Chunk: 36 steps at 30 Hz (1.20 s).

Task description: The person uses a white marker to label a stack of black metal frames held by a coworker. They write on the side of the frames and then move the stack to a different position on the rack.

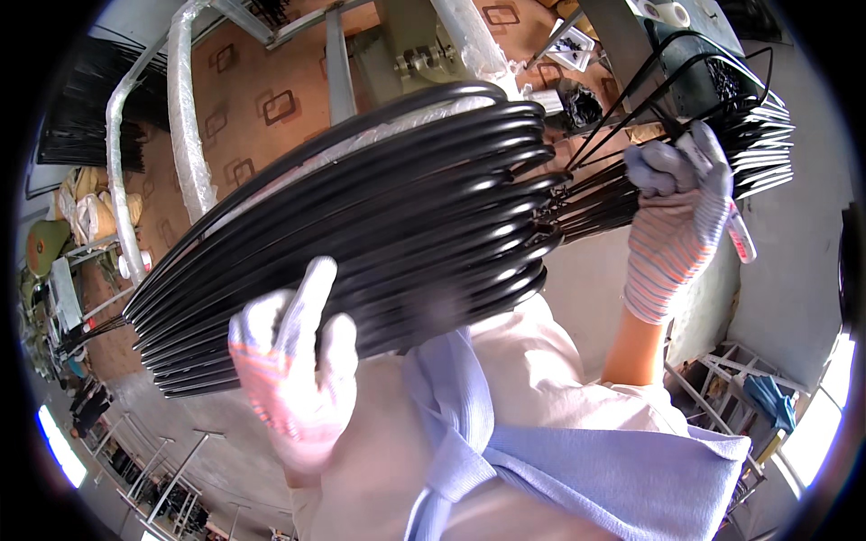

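Observation:
Across the middle lies a row of glossy black bent tubes (361, 216), stacked side by side in long narrow loops. My left hand (302, 370), in a striped pale glove, is at their near side with thumb and fingers apart. It looks to be against the lower tubes, though I cannot tell whether it touches them. On the right, my gloved right hand (677, 212) is closed around a slim white marker (741, 236) with reddish print. One end of the marker sticks out below the hand. Beside the right hand is a second bunch of black tubes (758, 149).
Plastic-wrapped frame bars (188, 126) rise at the upper left over a brown patterned floor (280, 108). A grey metal machine box (690, 77) stands at the upper right, near a white tray (571, 45). Metal racks (185, 469) stand at the lower left.

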Available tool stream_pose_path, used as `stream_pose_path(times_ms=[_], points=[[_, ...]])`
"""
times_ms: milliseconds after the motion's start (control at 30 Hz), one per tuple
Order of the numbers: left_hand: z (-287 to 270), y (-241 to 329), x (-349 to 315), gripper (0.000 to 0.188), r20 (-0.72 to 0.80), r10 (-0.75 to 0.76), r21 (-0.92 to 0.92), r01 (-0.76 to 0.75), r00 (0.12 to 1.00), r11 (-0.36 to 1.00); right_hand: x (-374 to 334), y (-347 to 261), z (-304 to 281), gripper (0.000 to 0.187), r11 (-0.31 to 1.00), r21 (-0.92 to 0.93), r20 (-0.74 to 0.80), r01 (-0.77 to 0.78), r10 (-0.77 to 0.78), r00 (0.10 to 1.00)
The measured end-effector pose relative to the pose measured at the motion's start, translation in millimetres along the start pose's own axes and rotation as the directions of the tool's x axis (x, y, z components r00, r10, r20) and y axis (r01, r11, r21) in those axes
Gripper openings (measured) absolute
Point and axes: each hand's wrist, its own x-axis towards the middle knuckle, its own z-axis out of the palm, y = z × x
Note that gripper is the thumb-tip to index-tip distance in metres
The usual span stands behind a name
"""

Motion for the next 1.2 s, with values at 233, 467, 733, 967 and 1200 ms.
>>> stream_pose_path(times_ms=[233, 467, 733, 967, 1200], points=[[23, 13, 11, 0.038, -0.058, 0.097, 0.245, -0.080, 0.994, 0.966, -34, 42, 22, 0.040, 0.976, -0.217, -0.001, 0.019, -0.019, 1.000], [26, 18, 16, 0.040, -0.055, 0.166, 0.286, -0.144, 0.985, 0.947, -50, 63, 36, 0.037, 0.989, -0.050, 0.030, 0.142, -0.141, 0.990], [36, 28, 40, 0.044, -0.010, 0.259, 0.195, -0.252, 0.966, 0.948, -55, 62, 42, 0.038, 0.970, -0.161, -0.045, 0.184, -0.193, 0.980], [29, 18, 21, 0.054, -0.054, 0.117, 0.309, -0.094, 0.992, 0.946, -55, 64, 40, 0.042, 0.924, -0.322, -0.054, 0.204, -0.233, 0.971], [36, 25, 20, 0.053, -0.089, 0.020, 0.337, 0.011, 0.996, 0.941, -48, 61, 27, 0.036, 0.934, -0.186, 0.268, 0.305, -0.250, 0.930]])
